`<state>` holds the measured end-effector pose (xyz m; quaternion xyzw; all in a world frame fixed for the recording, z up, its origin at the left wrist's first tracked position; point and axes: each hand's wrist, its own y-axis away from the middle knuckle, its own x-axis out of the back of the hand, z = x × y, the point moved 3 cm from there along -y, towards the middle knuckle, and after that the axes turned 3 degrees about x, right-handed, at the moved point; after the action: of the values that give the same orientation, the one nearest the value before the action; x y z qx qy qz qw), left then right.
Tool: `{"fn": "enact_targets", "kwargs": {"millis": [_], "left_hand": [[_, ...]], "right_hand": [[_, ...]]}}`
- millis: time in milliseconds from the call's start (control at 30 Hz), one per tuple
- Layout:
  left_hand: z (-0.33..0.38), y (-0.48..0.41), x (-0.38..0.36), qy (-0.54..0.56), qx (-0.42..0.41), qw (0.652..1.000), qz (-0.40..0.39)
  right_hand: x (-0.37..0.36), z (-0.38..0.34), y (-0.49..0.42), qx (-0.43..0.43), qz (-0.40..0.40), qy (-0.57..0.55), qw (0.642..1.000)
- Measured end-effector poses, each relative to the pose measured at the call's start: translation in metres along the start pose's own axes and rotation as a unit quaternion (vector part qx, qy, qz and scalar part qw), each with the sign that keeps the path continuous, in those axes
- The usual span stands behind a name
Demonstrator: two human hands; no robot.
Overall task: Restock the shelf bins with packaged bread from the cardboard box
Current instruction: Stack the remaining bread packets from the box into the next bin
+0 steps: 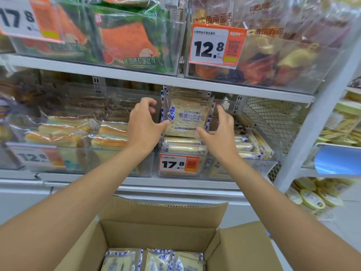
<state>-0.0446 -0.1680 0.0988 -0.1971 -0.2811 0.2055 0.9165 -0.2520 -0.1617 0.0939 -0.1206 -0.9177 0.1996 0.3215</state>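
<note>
A packaged bread pack with blue print stands upright in the clear shelf bin marked 17.8, on top of several flat packs. My left hand is beside its left edge, thumb tip touching the pack, fingers loosely curled away from it. My right hand holds the pack's lower right corner, thumb on the front and fingers along the right edge. The open cardboard box sits below my arms, with more bread packs inside it.
A bin of long buns stands to the left. The upper shelf carries watermelon toast and croissant bins. A white shelf post and wire mesh close the right side. Round packs lie lower right.
</note>
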Motion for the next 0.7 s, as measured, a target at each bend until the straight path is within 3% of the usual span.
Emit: {"fn": "enact_targets", "kwargs": {"millis": [133,200,300,433,600,633,700], "left_hand": [[0.012,0.038,0.007,-0.005,-0.038,0.999,-0.027],[0.009,0.061,0.005,0.001,-0.032,0.998,-0.057],[-0.017,0.102,-0.004,-0.001,0.023,0.992,-0.128],[-0.094,0.173,-0.015,-0.047,0.160,0.954,-0.250],[-0.206,0.258,-0.008,-0.082,0.348,0.860,-0.365],[-0.221,0.271,-0.003,-0.075,0.355,0.840,-0.403],[-0.256,0.294,-0.006,-0.025,0.378,0.831,-0.408]], "right_hand": [[0.008,-0.006,0.030,0.106,0.059,0.068,0.990],[0.006,-0.009,0.050,0.126,0.045,0.064,0.989],[-0.015,0.000,0.085,0.120,-0.068,0.069,0.988],[-0.061,0.053,0.151,0.022,-0.239,0.054,0.969],[-0.123,0.149,0.258,-0.124,-0.449,0.056,0.883],[-0.135,0.163,0.278,-0.144,-0.474,0.050,0.867],[-0.158,0.188,0.314,-0.188,-0.522,0.045,0.831]]}}
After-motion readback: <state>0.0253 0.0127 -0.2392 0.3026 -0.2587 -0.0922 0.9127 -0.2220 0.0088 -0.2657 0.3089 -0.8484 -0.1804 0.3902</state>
